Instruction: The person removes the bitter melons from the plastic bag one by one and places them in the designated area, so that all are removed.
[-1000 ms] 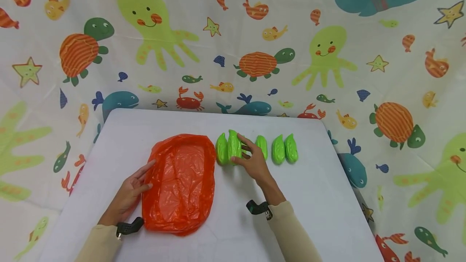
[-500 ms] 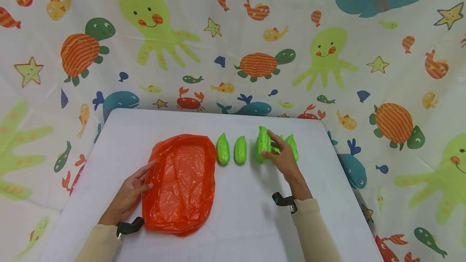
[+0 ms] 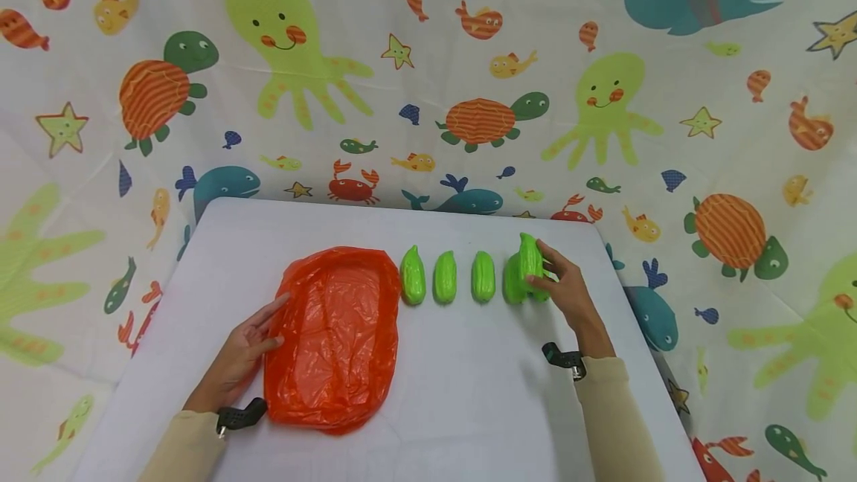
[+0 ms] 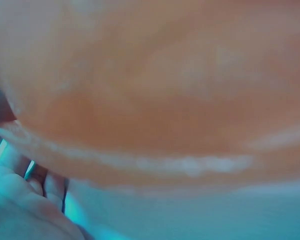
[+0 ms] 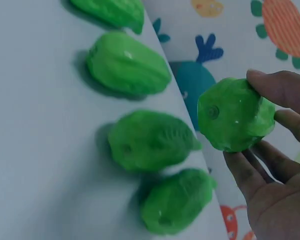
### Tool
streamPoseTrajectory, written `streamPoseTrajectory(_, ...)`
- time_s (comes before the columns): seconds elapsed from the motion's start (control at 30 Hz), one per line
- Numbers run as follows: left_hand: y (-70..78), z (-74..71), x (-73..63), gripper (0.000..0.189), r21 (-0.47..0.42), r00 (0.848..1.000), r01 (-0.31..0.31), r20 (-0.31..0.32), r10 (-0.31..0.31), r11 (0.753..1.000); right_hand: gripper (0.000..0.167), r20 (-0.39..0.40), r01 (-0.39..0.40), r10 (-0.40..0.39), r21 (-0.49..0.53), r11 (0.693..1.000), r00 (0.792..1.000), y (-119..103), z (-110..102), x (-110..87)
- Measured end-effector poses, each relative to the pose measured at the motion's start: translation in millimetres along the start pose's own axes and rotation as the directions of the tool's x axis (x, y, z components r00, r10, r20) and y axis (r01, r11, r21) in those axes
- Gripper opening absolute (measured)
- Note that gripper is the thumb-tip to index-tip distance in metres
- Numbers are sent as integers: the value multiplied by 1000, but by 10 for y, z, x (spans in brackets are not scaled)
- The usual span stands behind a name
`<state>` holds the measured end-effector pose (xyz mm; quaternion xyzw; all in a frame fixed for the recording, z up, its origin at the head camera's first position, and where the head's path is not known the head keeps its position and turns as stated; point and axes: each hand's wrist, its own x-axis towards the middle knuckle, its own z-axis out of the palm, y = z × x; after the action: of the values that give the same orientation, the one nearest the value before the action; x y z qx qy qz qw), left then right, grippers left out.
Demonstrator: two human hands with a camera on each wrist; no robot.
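My right hand holds a ridged green bitter melon above the right end of a row. The right wrist view shows the blunt end of this bitter melon between thumb and fingers. Below it lie two more, partly covered in the head view: one bitter melon and another behind it. My left hand rests with spread fingers at the left edge of a red plastic bag, which lies spread like a shallow tray. In the left wrist view the blurred bag covers most of the picture.
Left of the held one, further bitter melons stand in line: one beside the bag, one and one. All lie on a white table. A curtain with sea animals hangs behind the table's far edge.
My right hand has carried the bitter melon rightward along the row, from near the bag to above the right end. The left hand and the bag have stayed in place.
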<state>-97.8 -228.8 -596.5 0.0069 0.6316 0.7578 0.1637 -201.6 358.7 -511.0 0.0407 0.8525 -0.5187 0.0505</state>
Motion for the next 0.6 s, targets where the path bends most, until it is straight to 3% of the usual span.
streamPoseTrajectory(0.33,-10,-1,1,72,-4,1000,0,0,0,1000,85,17,-81,80,57,995,997,256,-467,82)
streamPoseTrajectory(0.6,5,-15,-12,71,-1,1000,-9,-3,9,1000,85,25,-170,168,72,983,985,492,-640,140)
